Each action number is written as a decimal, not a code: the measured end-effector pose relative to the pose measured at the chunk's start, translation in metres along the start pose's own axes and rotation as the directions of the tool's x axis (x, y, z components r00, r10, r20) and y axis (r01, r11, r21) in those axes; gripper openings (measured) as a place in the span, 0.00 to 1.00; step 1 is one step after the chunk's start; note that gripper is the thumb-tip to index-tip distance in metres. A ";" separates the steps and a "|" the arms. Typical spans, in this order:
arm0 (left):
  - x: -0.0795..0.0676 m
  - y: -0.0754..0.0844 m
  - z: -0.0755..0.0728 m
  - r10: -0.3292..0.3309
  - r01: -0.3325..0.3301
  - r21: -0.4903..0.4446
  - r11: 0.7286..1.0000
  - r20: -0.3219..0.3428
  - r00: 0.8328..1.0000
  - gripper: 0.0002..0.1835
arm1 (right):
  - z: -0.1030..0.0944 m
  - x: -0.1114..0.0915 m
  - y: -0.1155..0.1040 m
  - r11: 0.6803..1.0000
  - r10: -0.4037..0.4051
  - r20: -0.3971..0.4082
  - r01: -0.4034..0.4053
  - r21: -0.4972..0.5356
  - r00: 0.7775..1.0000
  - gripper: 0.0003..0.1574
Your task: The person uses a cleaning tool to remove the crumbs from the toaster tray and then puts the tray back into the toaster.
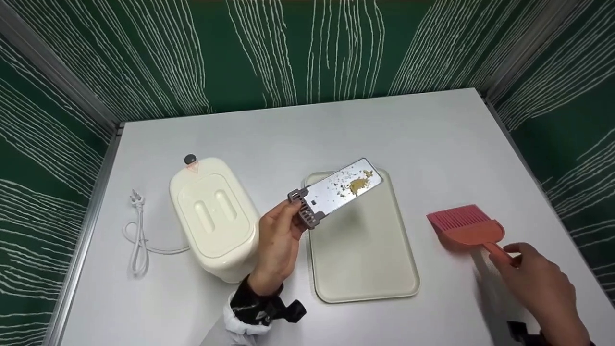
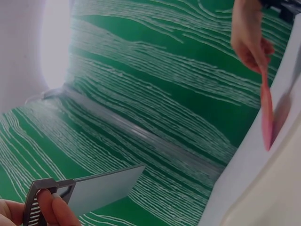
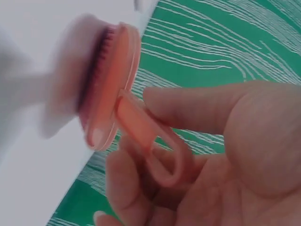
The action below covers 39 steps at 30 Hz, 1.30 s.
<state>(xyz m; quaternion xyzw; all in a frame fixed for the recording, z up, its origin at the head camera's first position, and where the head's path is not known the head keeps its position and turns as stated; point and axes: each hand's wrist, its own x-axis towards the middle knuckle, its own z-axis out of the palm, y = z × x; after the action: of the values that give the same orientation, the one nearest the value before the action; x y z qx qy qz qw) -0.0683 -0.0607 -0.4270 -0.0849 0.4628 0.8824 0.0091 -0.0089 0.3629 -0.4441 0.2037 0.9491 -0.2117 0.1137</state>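
My left hand (image 1: 279, 240) pinches the grey slotted end of a flat metal crumb tray (image 1: 343, 185), held tilted above the cream rectangular tray. Yellow-brown crumbs (image 1: 359, 184) lie on its far half. In the left wrist view, thumb and fingers grip the slotted handle (image 2: 40, 200), and the metal plate (image 2: 106, 188) juts out from it. On the right, my right hand (image 1: 540, 283) holds a small orange brush (image 1: 473, 233) with pink bristles by its handle. The right wrist view shows the looped handle (image 3: 141, 127) between thumb and fingers, bristles facing the white table.
A cream toaster (image 1: 216, 216) with a lidded two-slot top stands left of my left hand. Its white cord and plug (image 1: 138, 202) lie farther left. The cream serving tray (image 1: 365, 259) rests mid-table. Green walls with white lines (image 1: 307, 53) enclose the white table (image 1: 269, 139).
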 end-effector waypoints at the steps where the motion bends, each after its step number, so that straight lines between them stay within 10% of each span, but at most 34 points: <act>1: 0.000 0.000 0.000 -0.001 0.001 -0.004 1.000 0.001 1.000 0.17 | -0.001 -0.002 -0.002 1.000 -0.007 -0.027 0.007 0.006 1.000 0.35; 11: 0.000 -0.001 -0.001 0.012 -0.012 0.007 1.000 0.020 1.000 0.17 | -0.004 -0.003 -0.018 0.972 -0.085 -0.370 0.159 0.173 0.925 0.28; 24: -0.002 -0.002 0.000 0.022 -0.023 0.024 0.999 0.035 0.999 0.17 | -0.005 0.023 -0.038 0.821 0.104 -0.314 0.097 0.563 0.944 0.18; 39: -0.002 -0.003 0.002 0.010 -0.011 0.027 1.000 0.042 0.999 0.18 | 0.020 0.040 -0.047 0.901 0.079 -0.460 0.134 0.413 0.884 0.28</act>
<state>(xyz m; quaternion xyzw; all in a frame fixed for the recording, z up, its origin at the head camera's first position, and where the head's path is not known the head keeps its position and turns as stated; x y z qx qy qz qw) -0.0665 -0.0567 -0.4280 -0.0641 0.4747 0.8777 0.0153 -0.0629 0.3288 -0.4571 0.2548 0.8798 -0.3638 -0.1690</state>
